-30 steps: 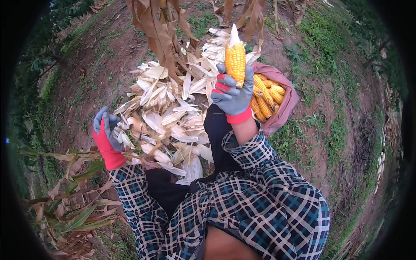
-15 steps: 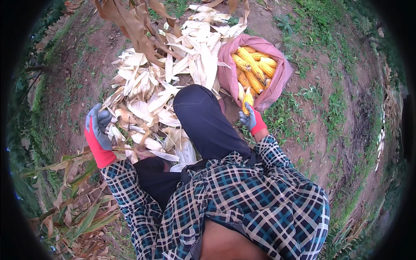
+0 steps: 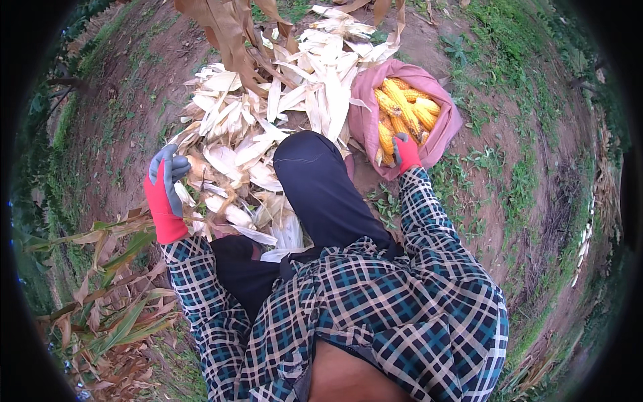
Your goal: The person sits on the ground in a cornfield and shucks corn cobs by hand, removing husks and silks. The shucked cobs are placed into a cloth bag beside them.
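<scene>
My right hand (image 3: 406, 153), in a red and grey glove, reaches over the near rim of a dusty-pink cloth sack (image 3: 443, 137). Its thumb shows above yellow corn cobs (image 3: 402, 107) inside, but the other fingers are partly hidden, so I cannot tell whether a cob is in its grip. Several husked cobs lie piled in the sack's mouth. Off to the left, my left hand (image 3: 166, 179) wears a matching glove and hangs beside the husk pile (image 3: 231, 157). Its fingers are loosely bent and apart, with nothing visible between them.
Pale dry husks spread in front of my bent knee (image 3: 311, 174). Brown dried corn leaves (image 3: 224, 33) overhang the pile from the far side. More stalks and leaves (image 3: 120, 315) lie at the lower left. Green weeds (image 3: 482, 167) grow on the soil to the right.
My right hand has moved forward, from beside the sack with a corn cob to inside its mouth. My left hand stays bent and holds nothing. The view has shifted slightly.
</scene>
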The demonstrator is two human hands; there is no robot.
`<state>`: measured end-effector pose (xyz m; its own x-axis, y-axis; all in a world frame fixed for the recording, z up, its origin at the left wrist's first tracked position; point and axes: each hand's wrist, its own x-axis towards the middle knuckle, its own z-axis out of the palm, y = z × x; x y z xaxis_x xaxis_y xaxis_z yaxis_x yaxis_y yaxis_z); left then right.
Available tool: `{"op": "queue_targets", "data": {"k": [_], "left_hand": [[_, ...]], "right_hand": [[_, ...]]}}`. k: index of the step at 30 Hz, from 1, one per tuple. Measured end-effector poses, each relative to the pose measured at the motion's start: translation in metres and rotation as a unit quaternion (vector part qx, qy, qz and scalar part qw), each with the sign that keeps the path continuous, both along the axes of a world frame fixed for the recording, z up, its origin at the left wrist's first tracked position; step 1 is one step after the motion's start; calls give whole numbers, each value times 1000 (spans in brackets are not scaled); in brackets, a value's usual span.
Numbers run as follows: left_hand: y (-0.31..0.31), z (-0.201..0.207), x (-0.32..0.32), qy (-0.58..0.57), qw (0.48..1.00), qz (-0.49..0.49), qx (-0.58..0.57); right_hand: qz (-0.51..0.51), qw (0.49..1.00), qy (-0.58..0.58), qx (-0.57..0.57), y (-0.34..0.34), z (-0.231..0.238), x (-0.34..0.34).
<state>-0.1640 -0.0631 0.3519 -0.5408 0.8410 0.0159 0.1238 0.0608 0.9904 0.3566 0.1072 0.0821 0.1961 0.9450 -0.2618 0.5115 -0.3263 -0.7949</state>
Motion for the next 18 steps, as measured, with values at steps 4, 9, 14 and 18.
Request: {"op": "queue_targets", "data": {"k": [4,9,14,18], "left_hand": [[13,3,10,2,1000,3,-17],[0,8,8,9,1000,7,-23],[9,-5,12,-3,999,-21,-29],[1,-32,-5,244,967,-34,-59]], "right_hand": [[55,859,509,-4,-26,-55,58],[-162,899,403,-49,-35,83,-36],[158,838,518,60,35,229,-100],[420,701,571,82,62,328,-203]]}}
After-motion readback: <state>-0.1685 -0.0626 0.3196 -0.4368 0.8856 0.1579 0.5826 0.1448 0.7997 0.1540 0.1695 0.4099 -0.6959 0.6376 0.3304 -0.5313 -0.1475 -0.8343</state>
